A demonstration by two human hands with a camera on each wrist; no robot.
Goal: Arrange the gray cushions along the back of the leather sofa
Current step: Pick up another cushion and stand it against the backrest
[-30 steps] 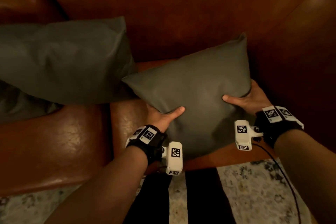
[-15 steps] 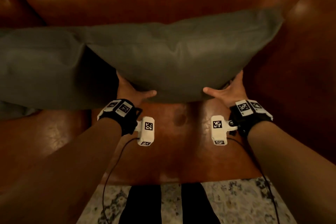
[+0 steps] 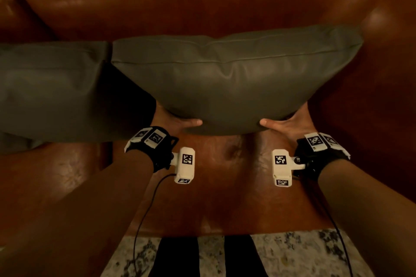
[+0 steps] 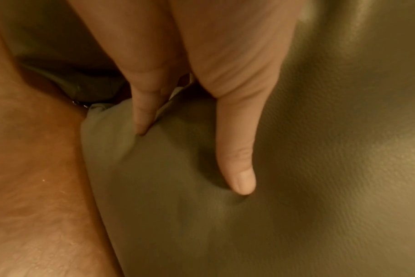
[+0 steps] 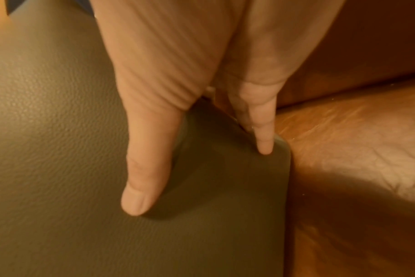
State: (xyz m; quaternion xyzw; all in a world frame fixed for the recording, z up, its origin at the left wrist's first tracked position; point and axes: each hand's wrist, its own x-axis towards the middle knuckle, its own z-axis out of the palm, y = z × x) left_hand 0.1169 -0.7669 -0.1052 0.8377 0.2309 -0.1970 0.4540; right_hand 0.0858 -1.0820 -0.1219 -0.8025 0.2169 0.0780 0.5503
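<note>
A gray leather cushion (image 3: pixel 236 81) stands against the brown sofa back (image 3: pixel 202 0) at the right end of the seat. My left hand (image 3: pixel 177 120) grips its lower left corner, thumb on the front face. My right hand (image 3: pixel 286 122) grips its lower right corner the same way. In the left wrist view the thumb (image 4: pixel 237 159) presses the gray cushion (image 4: pixel 320 168) while the other fingers reach behind its corner. The right wrist view shows the thumb (image 5: pixel 145 168) on the cushion (image 5: pixel 47 150) front and a finger at its edge. A second gray cushion (image 3: pixel 49 90) leans at the left, touching the first.
The sofa's right armrest (image 3: pixel 389 74) rises close beside the held cushion. The brown seat (image 3: pixel 225 186) lies bare below my hands. A patterned rug (image 3: pixel 292 254) and my dark trouser legs (image 3: pixel 177 256) show at the bottom edge. Cables hang from both wrist cameras.
Both hands have carried the cushion from the seat's front back and up against the sofa back, turning it upright next to the left cushion. In the last half second little has moved.
</note>
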